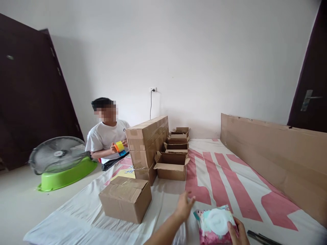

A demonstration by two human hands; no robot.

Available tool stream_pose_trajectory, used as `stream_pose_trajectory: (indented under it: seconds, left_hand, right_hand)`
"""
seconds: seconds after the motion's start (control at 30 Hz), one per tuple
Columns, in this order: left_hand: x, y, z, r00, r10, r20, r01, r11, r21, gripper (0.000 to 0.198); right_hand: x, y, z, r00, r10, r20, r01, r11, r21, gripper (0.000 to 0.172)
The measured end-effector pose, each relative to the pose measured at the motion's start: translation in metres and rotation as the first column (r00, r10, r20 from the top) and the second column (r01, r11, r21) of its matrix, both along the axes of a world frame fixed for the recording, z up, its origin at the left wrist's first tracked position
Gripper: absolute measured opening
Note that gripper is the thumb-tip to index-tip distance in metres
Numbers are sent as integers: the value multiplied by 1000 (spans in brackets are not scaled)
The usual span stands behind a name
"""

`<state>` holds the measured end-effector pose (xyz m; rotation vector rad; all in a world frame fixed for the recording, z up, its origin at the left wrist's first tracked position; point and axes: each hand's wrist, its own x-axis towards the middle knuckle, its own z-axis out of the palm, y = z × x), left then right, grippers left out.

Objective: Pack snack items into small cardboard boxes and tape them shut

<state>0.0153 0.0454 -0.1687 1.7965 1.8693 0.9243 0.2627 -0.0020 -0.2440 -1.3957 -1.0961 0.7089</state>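
My right hand (237,232) grips a pack of wet wipes (204,226) at its right side, thumb on top by the white lid. The pack is pink and teal and sits low in the view. Just left of it, my left hand (185,206) reaches forward over the cloth, fingers apart and holding nothing. Beyond that hand stands an open cardboard box (170,172) with its flaps folded out. A closed, taped cardboard box (125,199) rests to the left of my left forearm.
Taped boxes form a stacked wall (148,139), with several open boxes in a row beside it. A person (108,136) holds a tape dispenser (119,147) behind the stack. A cardboard panel (268,149) borders the right. A dark tool (260,237) lies near my right hand. A fan (58,154) rests in a green tub (66,177).
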Motion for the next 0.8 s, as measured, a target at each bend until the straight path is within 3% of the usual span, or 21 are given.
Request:
stream_pose_trajectory:
  seconds: [0.1,0.17,0.27,0.43,0.53,0.67,0.73,0.8]
  left_hand:
    - [35,-30,3,941,-330,-79,332,943,23,80]
    - [51,-41,10,864,-470,-181,474,880,-29,109]
    - [64,-48,23,820,-496,-286,459,868,-189,124]
    - [48,-42,40,760,-507,-407,441,862,-249,112]
    - [12,-29,49,760,-437,-481,361,900,-246,105]
    - [-44,-11,62,816,-181,-550,146,984,-107,81]
    - [-60,-9,61,827,-49,-561,47,999,-17,68]
    - [-64,-12,51,823,18,-567,3,999,37,65]
  right_hand:
    - [6,-1,4,998,50,-29,-51,998,-35,70]
    - [8,-5,10,995,85,-48,-87,996,-33,69]
    - [6,-12,23,989,135,-62,-136,991,-11,64]
    - [0,-18,24,972,226,-61,-225,974,19,57]
    - [-3,-16,11,946,303,-115,-304,953,14,56]
    - [-5,-13,0,943,300,-144,-308,951,-38,60]
    - [-6,-14,1,955,274,-119,-283,956,-77,63]
    - [-6,-15,4,961,262,-84,-271,956,-115,65]
